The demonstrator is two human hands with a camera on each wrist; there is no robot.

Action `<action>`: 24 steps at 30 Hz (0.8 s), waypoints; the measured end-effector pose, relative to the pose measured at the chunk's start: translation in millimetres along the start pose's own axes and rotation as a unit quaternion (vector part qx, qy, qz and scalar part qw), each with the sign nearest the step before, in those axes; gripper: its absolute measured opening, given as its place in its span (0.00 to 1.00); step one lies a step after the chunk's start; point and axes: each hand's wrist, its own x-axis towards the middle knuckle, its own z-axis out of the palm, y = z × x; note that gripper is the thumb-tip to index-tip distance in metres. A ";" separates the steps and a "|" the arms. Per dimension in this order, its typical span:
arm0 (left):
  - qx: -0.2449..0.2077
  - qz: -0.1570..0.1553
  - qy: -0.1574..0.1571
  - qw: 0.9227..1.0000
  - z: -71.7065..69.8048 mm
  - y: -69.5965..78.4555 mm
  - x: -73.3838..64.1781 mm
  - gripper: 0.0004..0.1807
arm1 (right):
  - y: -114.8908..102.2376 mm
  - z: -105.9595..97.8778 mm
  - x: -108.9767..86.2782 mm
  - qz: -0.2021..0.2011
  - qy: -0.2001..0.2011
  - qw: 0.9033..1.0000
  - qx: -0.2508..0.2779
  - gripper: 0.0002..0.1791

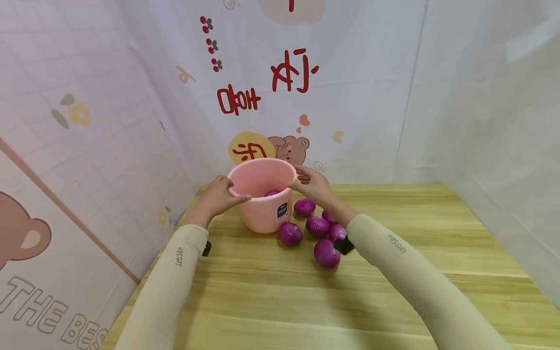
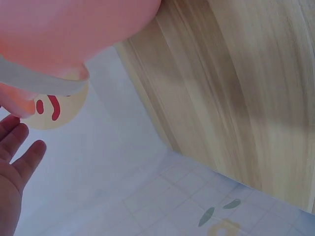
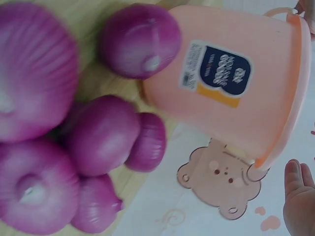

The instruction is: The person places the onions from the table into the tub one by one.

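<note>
A pink plastic bucket [image 1: 264,212] with a dark label stands on the wooden table, its mouth tipped slightly toward me. My left hand [image 1: 217,197] grips its left rim, thumb laid along the front and fingertips curled at the edge. At the right rim is my right hand [image 1: 316,185], its thumb touching the edge and its fingers loosely extended; in the right wrist view those fingers [image 3: 295,179] show just beyond the rim. Inside the bucket, the top of a purple onion [image 1: 271,193] shows; the rest of the inside is hidden by the front wall.
Several purple onions lie on the table to the bucket's right, one onion [image 1: 290,234] close by its base and another onion [image 1: 326,253] nearer me. My right forearm passes over part of the group. Printed fabric walls [image 1: 363,97] enclose the table [image 1: 271,301] behind and on both sides.
</note>
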 end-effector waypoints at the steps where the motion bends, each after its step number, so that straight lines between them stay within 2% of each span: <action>1: 0.003 0.000 0.001 1.000 -0.3 -0.3 -0.2 0.52 | 3.2 -1.9 -2.8 0.000 0.000 1.000 0.002 0.33; 7: 0.023 -0.004 0.002 1.000 -2.0 0.4 0.6 0.49 | 26.3 -17.8 -21.7 0.010 -0.002 1.000 0.016 0.33; 13: 0.040 -0.006 -0.004 0.999 -3.5 1.8 1.6 0.48 | 50.6 -36.2 -39.7 0.028 -0.014 0.999 0.007 0.34; 18: 0.038 -0.020 -0.007 0.999 -3.6 2.1 0.1 0.49 | 69.7 -48.7 -53.2 0.039 -0.021 0.999 -0.004 0.35; 24: 0.029 -0.011 -0.010 0.999 -3.9 0.6 -1.3 0.50 | 87.3 -56.9 -68.1 0.029 -0.028 0.999 -0.031 0.36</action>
